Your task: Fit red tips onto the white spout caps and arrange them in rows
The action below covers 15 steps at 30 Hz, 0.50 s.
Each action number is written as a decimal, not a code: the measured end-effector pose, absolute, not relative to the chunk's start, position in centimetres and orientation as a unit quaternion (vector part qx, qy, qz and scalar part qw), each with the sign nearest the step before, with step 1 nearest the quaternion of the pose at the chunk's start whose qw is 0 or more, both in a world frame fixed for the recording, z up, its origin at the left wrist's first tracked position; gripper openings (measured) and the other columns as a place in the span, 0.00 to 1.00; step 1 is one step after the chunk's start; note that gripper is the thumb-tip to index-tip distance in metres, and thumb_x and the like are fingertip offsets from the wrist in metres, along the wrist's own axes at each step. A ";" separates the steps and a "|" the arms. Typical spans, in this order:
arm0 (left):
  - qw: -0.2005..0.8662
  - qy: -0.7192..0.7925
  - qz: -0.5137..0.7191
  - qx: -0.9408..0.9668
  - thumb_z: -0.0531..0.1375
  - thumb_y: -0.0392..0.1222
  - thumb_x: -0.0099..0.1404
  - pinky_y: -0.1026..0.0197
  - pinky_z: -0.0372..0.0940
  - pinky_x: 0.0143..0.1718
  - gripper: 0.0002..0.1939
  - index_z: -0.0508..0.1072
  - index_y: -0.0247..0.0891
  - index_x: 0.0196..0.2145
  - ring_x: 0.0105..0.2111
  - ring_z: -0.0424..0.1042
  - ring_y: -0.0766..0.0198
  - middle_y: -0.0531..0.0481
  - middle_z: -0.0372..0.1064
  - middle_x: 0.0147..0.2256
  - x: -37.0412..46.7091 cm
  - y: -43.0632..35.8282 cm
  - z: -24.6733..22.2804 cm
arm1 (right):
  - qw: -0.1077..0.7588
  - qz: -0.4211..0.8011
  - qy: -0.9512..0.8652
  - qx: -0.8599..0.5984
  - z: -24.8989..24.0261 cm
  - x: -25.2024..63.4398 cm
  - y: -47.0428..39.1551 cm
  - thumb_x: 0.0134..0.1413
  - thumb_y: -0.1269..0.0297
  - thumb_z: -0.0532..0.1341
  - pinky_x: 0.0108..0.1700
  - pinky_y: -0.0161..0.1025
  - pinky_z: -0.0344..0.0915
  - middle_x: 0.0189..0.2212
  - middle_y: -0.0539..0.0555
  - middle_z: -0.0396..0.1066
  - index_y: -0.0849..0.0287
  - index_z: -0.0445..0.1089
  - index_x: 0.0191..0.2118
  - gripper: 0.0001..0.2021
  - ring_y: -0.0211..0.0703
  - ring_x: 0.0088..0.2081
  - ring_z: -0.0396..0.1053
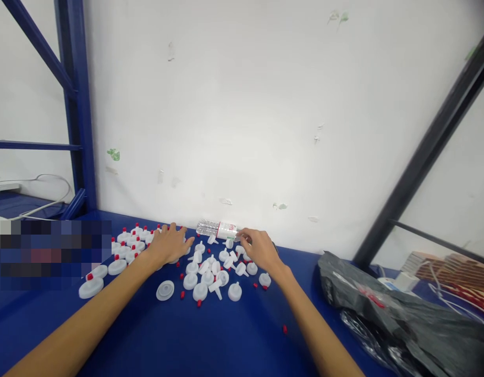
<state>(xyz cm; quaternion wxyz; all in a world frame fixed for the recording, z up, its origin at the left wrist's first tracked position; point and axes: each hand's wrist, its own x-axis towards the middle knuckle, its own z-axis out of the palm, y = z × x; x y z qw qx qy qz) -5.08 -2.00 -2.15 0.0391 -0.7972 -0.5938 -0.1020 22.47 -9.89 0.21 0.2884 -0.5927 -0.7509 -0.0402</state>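
My left hand [171, 244] lies with its fingers spread over white nozzle lids, partly covering them. Beside it, several white lids with red tips [134, 243] stand grouped on the blue table. My right hand [261, 248] is curled, thumb and fingers at the right end of a clear plastic bottle [209, 228] with a red and white label. That bottle lies on its side along the wall. Between my hands is a loose heap of white nozzle lids [208, 267] without red tips, some tipped over. Small red caps [182, 295] are scattered around them. One flat white lid [165, 290] lies nearer me.
A dark grey plastic bag [383, 309] sits on the right, with cables and a stack of brownish sheets [446, 272] behind it. Blue metal posts [83, 104] rise at the left, and a dark slanted post [422, 141] at the right. A white wall [245, 104] backs the table.
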 end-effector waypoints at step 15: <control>0.069 -0.568 -0.049 -0.819 0.61 0.49 0.73 0.47 0.72 0.49 0.15 0.75 0.36 0.49 0.45 0.76 0.56 0.45 0.75 0.48 -5.3 -1.7 -2.1 | 0.288 -0.073 -0.756 -0.583 -1.2 24.7 -13.0 0.66 0.71 0.55 0.43 0.38 0.64 0.37 0.51 0.80 0.53 0.78 0.47 0.15 0.44 0.37 0.75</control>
